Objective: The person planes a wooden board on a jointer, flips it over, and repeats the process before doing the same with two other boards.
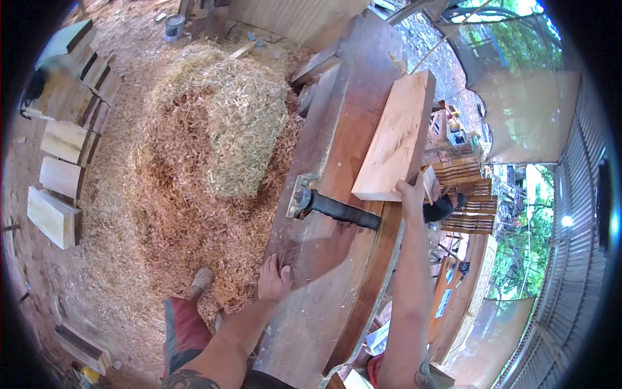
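Observation:
A thick, light wooden board (394,137) stands on the worn table (311,285) of a woodworking machine, just beyond a black bar (343,211) bolted across it. My right hand (412,194) grips the board's near end, thumb against its face; its other fingers are partly hidden. My left hand (275,280) lies on the table's left edge, fingers stretched and holding nothing. The black bar's bracket (302,196) sits between my left hand and the board.
A big heap of wood shavings (240,129) lies left of the machine, by my foot (203,279). Cut wood blocks (55,217) line the far left. A metal bucket (174,28) stands at the top. Another person (440,209) is behind the board, near stacked slats (470,204).

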`<move>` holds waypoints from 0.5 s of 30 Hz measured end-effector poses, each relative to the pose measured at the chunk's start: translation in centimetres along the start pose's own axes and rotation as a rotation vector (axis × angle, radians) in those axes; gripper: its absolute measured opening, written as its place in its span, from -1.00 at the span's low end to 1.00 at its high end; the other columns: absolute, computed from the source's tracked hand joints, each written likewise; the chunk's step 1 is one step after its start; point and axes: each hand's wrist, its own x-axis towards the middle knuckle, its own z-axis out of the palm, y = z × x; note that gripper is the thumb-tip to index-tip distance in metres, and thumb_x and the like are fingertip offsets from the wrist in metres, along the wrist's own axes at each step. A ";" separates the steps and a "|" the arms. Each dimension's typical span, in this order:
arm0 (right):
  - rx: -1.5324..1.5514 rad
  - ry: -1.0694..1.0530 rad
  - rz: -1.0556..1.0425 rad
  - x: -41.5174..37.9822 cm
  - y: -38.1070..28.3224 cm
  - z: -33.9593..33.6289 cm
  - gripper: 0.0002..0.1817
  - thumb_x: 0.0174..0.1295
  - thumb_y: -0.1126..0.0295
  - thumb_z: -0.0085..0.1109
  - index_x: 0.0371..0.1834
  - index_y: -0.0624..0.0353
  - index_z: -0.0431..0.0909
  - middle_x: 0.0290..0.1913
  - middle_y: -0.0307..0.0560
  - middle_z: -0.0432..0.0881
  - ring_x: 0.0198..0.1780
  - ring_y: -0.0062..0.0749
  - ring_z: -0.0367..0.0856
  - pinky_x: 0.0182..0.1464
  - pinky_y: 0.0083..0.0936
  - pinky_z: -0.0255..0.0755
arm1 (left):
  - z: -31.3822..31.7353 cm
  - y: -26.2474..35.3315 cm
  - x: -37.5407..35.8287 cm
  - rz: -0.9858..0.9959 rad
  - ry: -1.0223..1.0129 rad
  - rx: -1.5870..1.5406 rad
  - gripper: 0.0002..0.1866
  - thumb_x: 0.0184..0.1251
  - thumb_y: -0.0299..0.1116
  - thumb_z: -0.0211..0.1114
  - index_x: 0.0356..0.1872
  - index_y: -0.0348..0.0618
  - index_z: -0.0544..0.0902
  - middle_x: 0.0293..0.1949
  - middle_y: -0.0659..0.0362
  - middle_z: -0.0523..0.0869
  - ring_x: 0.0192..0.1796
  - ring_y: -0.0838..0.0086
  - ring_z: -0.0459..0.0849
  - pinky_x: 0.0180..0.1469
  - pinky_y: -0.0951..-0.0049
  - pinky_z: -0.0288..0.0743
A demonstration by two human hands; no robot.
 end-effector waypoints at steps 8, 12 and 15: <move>-0.265 -0.084 0.169 3.7 2.4 -0.3 -0.06 -0.09 0.17 0.64 0.31 0.58 0.44 0.21 0.35 0.72 0.17 0.07 0.75 0.25 -0.23 0.60 | 0.3 -0.1 0.3 -0.025 -0.028 0.003 -0.19 0.67 0.13 0.02 0.65 -0.33 0.27 0.57 -0.28 0.41 0.62 -0.17 0.35 0.64 -0.05 0.28; -0.334 -0.048 0.183 1.9 -1.5 0.6 -0.12 -0.10 0.18 0.63 0.22 0.60 0.49 0.14 0.34 0.75 0.17 0.05 0.77 0.24 -0.23 0.62 | 0.5 -0.3 0.2 -0.014 -0.007 0.019 -0.20 0.69 0.13 0.00 0.64 -0.35 0.29 0.57 -0.27 0.41 0.62 -0.15 0.35 0.65 -0.02 0.28; -0.401 -0.094 0.153 1.8 -2.1 0.9 -0.15 -0.09 0.17 0.62 0.18 0.60 0.50 0.08 0.37 0.76 0.12 0.10 0.79 0.20 -0.18 0.64 | 0.1 0.5 0.3 -0.005 0.005 0.023 -0.21 0.70 0.12 -0.01 0.64 -0.36 0.30 0.56 -0.27 0.42 0.61 -0.13 0.37 0.65 -0.01 0.28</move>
